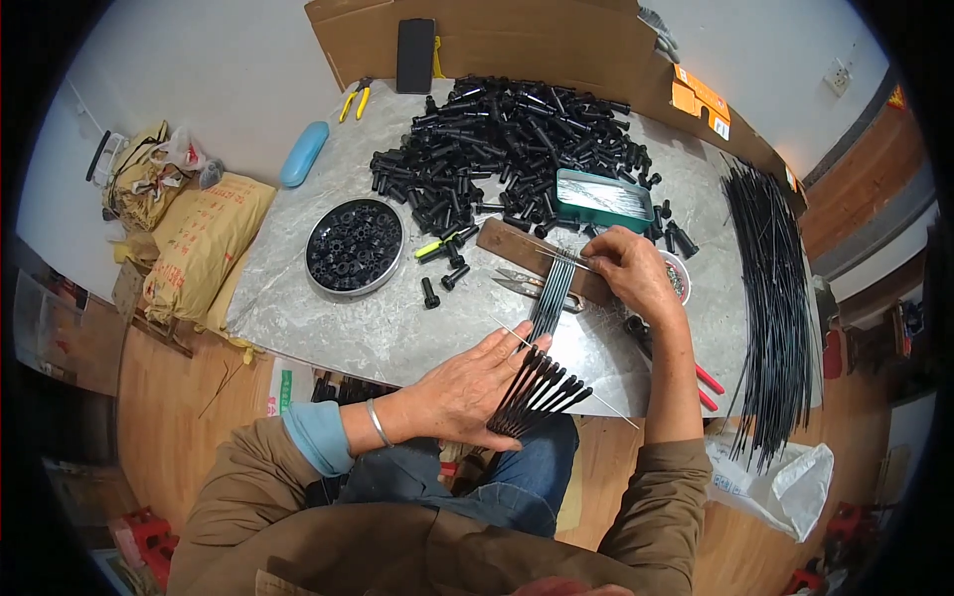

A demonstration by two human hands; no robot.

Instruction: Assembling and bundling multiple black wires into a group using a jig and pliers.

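My left hand is closed around a bundle of thin dark rods, whose black end fittings fan out below the fingers. A long thin wire crosses under those fingers. The rods' far ends rest over a brown wooden block. There my right hand pinches a thin, light wire at the rod tips; its fingertips partly hide it. Scissors lie beside the block, partly under the rods. Behind the right hand, a white cup of small pieces is partly covered.
A heap of black bolt-like parts covers the back. Nearby are a round tin of black rings, a green box of wires, a blue case, pliers and a phone. Long dark rods overhang the right edge.
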